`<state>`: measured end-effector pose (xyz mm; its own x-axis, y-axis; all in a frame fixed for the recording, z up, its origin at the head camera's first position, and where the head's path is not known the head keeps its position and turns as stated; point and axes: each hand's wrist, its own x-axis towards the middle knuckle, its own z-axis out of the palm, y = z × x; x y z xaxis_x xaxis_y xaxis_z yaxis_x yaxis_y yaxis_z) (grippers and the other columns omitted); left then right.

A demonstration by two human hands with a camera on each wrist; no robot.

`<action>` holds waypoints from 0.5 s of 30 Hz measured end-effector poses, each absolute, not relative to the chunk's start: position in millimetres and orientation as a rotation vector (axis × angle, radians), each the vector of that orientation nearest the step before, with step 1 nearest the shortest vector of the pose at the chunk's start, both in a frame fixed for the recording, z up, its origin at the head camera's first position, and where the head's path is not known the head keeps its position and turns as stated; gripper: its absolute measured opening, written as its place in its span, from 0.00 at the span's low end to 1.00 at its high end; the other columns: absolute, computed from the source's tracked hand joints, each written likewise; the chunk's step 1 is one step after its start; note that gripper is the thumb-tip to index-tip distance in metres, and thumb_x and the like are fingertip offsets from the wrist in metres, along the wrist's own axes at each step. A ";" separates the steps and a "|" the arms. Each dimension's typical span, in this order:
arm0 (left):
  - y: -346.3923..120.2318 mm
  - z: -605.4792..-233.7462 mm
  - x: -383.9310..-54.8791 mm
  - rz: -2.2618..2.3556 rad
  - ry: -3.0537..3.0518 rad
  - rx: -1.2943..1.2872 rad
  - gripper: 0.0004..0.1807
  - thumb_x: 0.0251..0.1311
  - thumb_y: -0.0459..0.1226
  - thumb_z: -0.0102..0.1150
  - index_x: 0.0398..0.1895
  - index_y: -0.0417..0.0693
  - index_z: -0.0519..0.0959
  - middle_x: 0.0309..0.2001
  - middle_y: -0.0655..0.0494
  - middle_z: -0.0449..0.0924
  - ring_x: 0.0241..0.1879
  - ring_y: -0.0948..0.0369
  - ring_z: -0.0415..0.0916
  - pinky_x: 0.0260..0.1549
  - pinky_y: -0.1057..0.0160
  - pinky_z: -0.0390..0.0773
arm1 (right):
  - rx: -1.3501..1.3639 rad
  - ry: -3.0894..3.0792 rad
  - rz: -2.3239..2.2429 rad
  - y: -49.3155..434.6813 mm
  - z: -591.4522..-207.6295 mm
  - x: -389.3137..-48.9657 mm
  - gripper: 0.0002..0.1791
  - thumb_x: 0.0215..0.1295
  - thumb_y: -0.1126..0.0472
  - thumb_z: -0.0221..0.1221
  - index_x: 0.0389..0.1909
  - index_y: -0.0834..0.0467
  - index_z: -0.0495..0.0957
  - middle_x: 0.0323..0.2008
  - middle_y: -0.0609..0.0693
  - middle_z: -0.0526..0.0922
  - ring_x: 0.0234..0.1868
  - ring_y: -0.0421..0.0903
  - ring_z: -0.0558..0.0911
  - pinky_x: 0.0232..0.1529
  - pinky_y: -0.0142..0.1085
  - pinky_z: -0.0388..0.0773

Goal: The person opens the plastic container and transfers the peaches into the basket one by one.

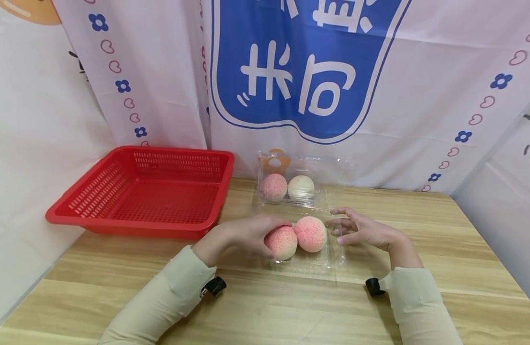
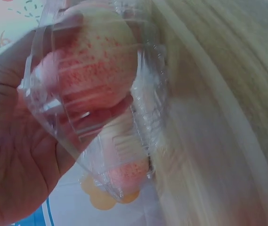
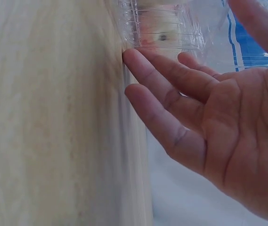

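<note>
Ball (image 1: 284, 244) is gripped in left hand (image 1: 253, 235), and I see second ball (image 1: 310, 234) just right and slightly far of it, loosely spread right hand (image 1: 365, 232) right of both.

The right hand (image 3: 218, 113) reaches in from the right edge, palm toward the camera. Its fingers are spread and gently bent, pointing left, and the thumb angles up toward the top right corner, partly cut off by the edge. Just above the fingertips, at top center, is a clear plastic container (image 3: 190, 33) with ridged, shiny walls. Through the plastic shows part of a cream-and-pink ball (image 3: 159, 26) with a small dark spot. Whether the fingertips touch the container is hard to tell. A blurred wood-grain tabletop (image 3: 44, 117) fills the left side. Behind, at upper right, is a blue patch (image 3: 251, 35) with white lines; below the hand lies a pale background (image 3: 171, 197).
</note>
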<state>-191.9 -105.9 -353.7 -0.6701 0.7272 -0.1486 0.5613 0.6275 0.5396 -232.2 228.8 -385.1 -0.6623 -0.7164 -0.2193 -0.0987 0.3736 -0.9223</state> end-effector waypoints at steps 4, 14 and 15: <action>-110.3 -350.4 -193.0 0.709 2.463 1.038 0.40 0.51 0.36 0.73 0.69 0.50 0.69 0.61 0.58 0.76 0.56 0.62 0.73 0.60 0.58 0.74 | -0.709 2.031 -1.295 227.6 -386.0 -231.9 0.47 0.67 0.62 0.62 0.75 0.65 0.40 0.74 0.72 0.54 0.70 0.68 0.64 0.57 0.29 0.74; -113.7 -345.2 -191.7 0.703 2.465 1.050 0.41 0.50 0.37 0.74 0.70 0.51 0.68 0.61 0.59 0.75 0.57 0.61 0.73 0.59 0.57 0.75 | -0.700 2.019 -1.305 228.0 -386.6 -232.6 0.46 0.67 0.63 0.62 0.75 0.64 0.40 0.74 0.72 0.54 0.70 0.68 0.63 0.57 0.31 0.75; -114.1 -344.1 -191.2 0.704 2.466 1.063 0.41 0.50 0.37 0.74 0.70 0.50 0.68 0.61 0.59 0.75 0.57 0.61 0.73 0.59 0.57 0.75 | -0.699 2.020 -1.304 228.2 -386.5 -232.6 0.46 0.67 0.63 0.62 0.75 0.64 0.40 0.74 0.72 0.54 0.70 0.68 0.63 0.58 0.32 0.75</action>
